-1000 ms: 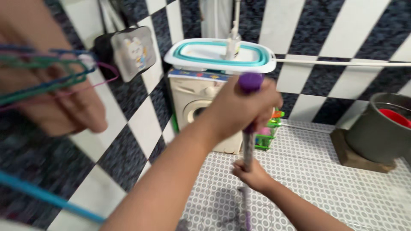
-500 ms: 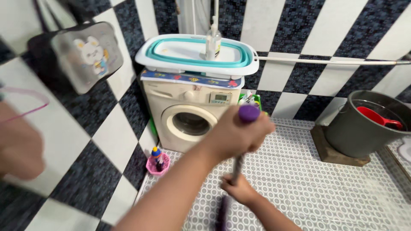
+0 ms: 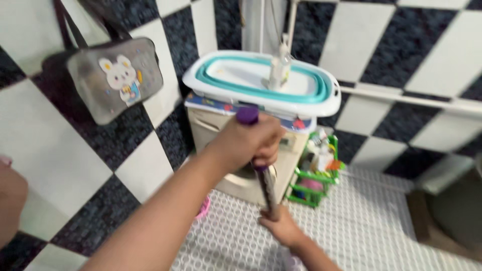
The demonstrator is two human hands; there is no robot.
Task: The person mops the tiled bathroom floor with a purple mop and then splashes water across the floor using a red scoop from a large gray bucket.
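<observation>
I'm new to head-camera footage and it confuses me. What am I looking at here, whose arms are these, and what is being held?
There is no machine: a person wears one camera on the head, which looks down at their own arms. The left hand grips the purple top of a long pole, and the right hand holds the same pole lower down. Its bottom end is out of view. Behind stands a washing machine with a white and teal tub on top, and a bottle in the tub. A grey rabbit bag hangs on the checkered wall. A green basket sits on the tiled floor.
</observation>
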